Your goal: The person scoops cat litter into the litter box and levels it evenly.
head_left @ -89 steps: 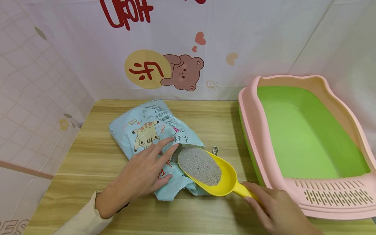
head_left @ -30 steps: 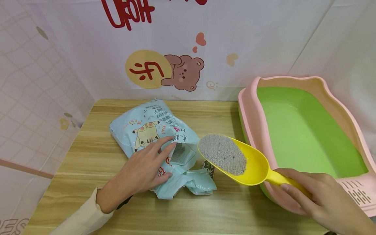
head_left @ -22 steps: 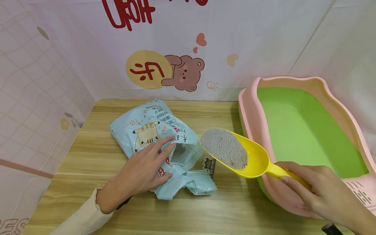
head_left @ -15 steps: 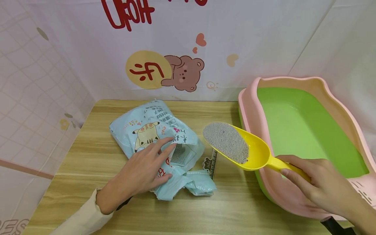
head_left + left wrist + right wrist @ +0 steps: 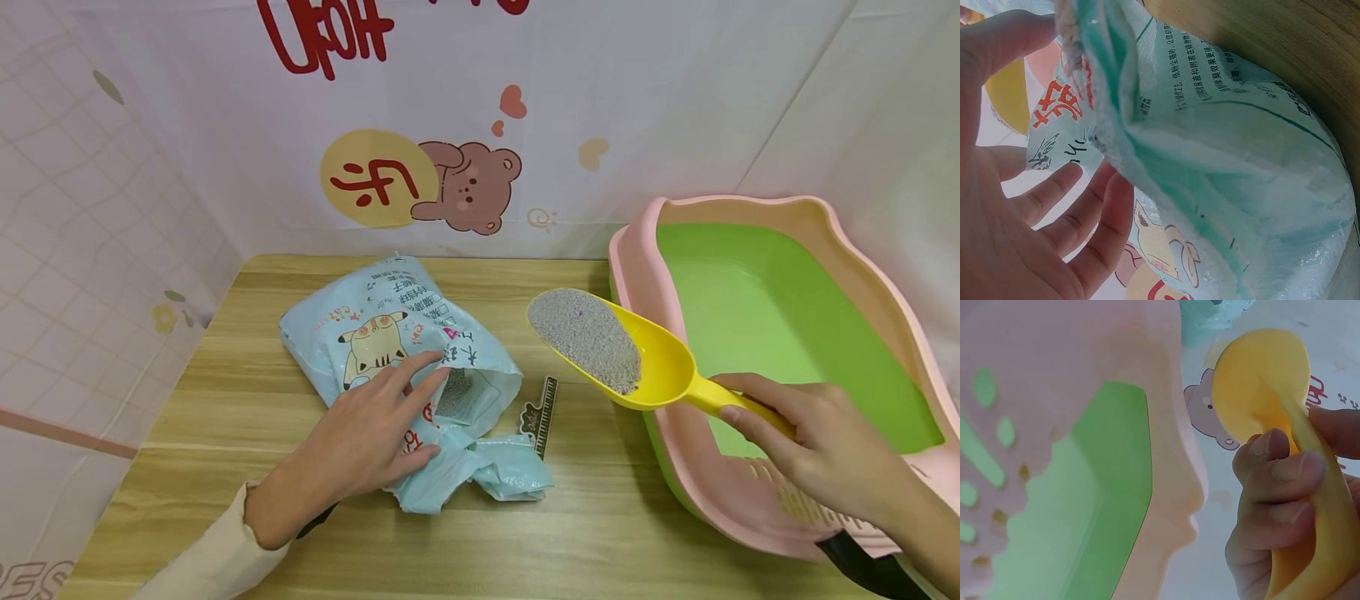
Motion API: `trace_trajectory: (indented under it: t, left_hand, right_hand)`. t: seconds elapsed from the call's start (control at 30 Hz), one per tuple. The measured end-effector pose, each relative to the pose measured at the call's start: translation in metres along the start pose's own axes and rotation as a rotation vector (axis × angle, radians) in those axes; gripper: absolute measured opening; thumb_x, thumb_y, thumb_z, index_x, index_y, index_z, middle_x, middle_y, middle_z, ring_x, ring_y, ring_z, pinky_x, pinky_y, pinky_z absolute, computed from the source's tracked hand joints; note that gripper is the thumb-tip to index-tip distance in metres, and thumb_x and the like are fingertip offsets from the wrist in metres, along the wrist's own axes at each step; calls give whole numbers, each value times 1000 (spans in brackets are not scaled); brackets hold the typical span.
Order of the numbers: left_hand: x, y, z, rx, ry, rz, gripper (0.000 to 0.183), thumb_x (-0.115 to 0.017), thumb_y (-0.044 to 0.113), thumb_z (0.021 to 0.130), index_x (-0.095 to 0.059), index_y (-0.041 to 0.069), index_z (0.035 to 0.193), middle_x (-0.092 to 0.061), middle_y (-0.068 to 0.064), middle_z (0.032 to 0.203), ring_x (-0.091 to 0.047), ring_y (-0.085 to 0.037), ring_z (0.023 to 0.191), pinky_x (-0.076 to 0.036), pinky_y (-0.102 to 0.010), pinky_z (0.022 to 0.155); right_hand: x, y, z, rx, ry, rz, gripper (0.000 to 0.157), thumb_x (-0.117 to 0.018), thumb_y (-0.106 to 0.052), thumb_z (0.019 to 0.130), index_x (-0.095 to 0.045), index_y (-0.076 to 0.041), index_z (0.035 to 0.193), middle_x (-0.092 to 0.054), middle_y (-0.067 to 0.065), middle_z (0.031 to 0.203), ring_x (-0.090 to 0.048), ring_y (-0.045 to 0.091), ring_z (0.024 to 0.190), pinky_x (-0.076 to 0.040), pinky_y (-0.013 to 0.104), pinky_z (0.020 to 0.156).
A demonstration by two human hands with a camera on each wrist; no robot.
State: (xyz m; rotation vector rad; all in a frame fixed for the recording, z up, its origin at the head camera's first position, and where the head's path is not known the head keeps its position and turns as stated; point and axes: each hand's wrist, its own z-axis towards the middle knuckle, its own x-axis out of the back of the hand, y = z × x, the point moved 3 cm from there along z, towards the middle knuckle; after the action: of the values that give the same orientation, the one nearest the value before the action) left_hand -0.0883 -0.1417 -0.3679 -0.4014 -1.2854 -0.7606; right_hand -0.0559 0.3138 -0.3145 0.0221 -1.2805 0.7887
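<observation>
In the head view my right hand (image 5: 832, 450) grips the handle of a yellow scoop (image 5: 663, 367). Grey granules like cat litter (image 5: 588, 337) are heaped in the scoop's front part. It is held up between the bag and the litter box (image 5: 648, 283), its back end overlapping the pink rim in view. My left hand (image 5: 356, 429) rests on a light-blue litter bag (image 5: 465, 325), fingertips at the torn mouth and thumb spread apart on the lower flap. More granules show inside the mouth. The right wrist view shows fingers wrapped round the scoop handle (image 5: 1329, 506); the granules are hidden there.
The litter box has a pink rim and a green base (image 5: 780, 333); no granules show in its visible floor. A small dark ruler-like piece (image 5: 546, 417) lies beside the bag on the wooden table (image 5: 480, 550). A printed cloth backdrop (image 5: 600, 108) stands behind and at the sides.
The filled scoop has come out of the bag's mouth, moving right and then upward with my right hand. The ruler-like piece is now uncovered. My left hand has stayed on the bag.
</observation>
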Motion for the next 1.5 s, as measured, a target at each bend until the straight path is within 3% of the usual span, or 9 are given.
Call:
trace_trajectory:
  t: [0.47, 0.87, 1.27, 1.5]
  left_hand:
    - [0, 0, -1, -10, 6, 8, 86, -90, 42, 86, -56, 7, 158, -47, -13, 165, -68, -34, 123, -63, -50, 79]
    - [0, 0, -1, -19, 8, 7, 86, -90, 41, 86, -56, 7, 158, -47, -12, 165, -69, -31, 117, -63, -47, 76]
    - [-1, 0, -1, -26, 17, 12, 85, -90, 41, 87, -57, 7, 157, -48, -13, 164, -68, -34, 123, -63, -49, 75]
    - [0, 0, -1, -20, 10, 12, 84, -89, 41, 87, -57, 7, 157, -47, -12, 165, -67, -34, 127, -63, -49, 75]
  right_hand:
    - [11, 13, 9, -77, 22, -21, 33, -77, 0, 98, -77, -20, 125, -55, -21, 71, -44, 0, 55, -33, 21, 51]
    - [22, 25, 17, -140, 51, -30, 23, -73, -3, 102, -77, -15, 121, -57, -19, 71, -40, 3, 51, -30, 23, 48]
    - [33, 35, 23, -257, 28, 49, 17, -70, -8, 106, -76, -23, 112, -58, -10, 70, -48, 10, 53, -32, 28, 52]
    - [39, 43, 22, -310, 52, 84, 13, -70, -8, 106, -76, -16, 114, -59, -8, 70, -50, 12, 53, -32, 28, 48]
